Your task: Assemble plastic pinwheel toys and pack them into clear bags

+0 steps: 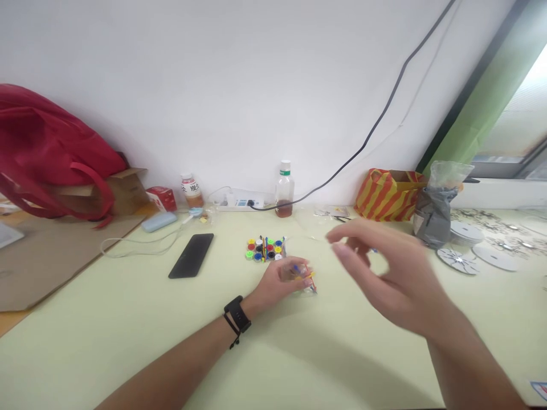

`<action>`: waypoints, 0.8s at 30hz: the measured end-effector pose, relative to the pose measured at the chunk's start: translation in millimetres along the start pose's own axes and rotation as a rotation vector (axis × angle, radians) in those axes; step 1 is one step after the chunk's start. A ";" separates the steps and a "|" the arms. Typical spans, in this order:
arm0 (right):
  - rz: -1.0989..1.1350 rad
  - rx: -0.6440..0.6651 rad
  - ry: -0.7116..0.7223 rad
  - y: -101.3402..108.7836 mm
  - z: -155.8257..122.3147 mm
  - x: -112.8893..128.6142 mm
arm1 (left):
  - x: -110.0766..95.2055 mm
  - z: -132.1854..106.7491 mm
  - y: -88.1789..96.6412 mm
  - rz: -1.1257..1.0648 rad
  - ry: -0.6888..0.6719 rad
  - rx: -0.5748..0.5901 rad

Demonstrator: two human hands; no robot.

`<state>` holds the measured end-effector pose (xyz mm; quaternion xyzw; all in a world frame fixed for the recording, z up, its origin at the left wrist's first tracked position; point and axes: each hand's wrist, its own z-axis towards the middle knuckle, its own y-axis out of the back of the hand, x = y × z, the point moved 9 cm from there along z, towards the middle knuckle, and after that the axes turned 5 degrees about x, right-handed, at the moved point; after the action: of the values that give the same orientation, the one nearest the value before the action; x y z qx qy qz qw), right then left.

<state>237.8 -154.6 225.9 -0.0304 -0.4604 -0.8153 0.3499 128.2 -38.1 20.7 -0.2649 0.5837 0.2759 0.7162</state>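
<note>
My left hand (pixel 284 280), with a black band on its wrist, rests on the pale green table (pixel 128 341) with its fingers closed on a small clear packet of coloured sticks (pixel 308 280). Just behind it sits a set of small paint pots (pixel 265 249) with coloured lids. My right hand (pixel 384 273) hovers above the table to the right, fingers loosely spread and holding nothing; it is slightly blurred.
A black phone (pixel 191 255) lies to the left. Along the wall stand two bottles (pixel 284 189), a power strip (pixel 239 200), a red box (pixel 162 198) and a red bag (pixel 47 154). A striped bag (pixel 387 195), a grey pouch (pixel 431 213) and white cut-out discs (pixel 459 259) lie at the right.
</note>
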 end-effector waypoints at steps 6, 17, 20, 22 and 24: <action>0.035 0.534 -0.087 -75.0 8.2 -33.3 | -12.0 -0.2 -7.2 0.005 -0.073 0.049; 0.023 0.722 -0.165 -87.3 5.9 -55.2 | -15.5 -3.6 -8.5 0.101 -0.039 0.056; 0.016 0.732 -0.148 -86.5 6.2 -56.5 | -14.0 -4.4 -7.6 0.136 -0.019 0.052; 0.038 0.703 -0.112 -82.4 9.1 -53.0 | -13.5 -4.0 -6.1 0.144 -0.029 0.038; 0.071 0.610 -0.100 -73.6 14.2 -53.2 | -13.1 -3.1 -4.7 0.131 -0.042 0.025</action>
<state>230.0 -90.3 160.6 0.0199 -0.6991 -0.6244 0.3480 127.2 -44.8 33.4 -0.2115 0.5878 0.3203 0.7121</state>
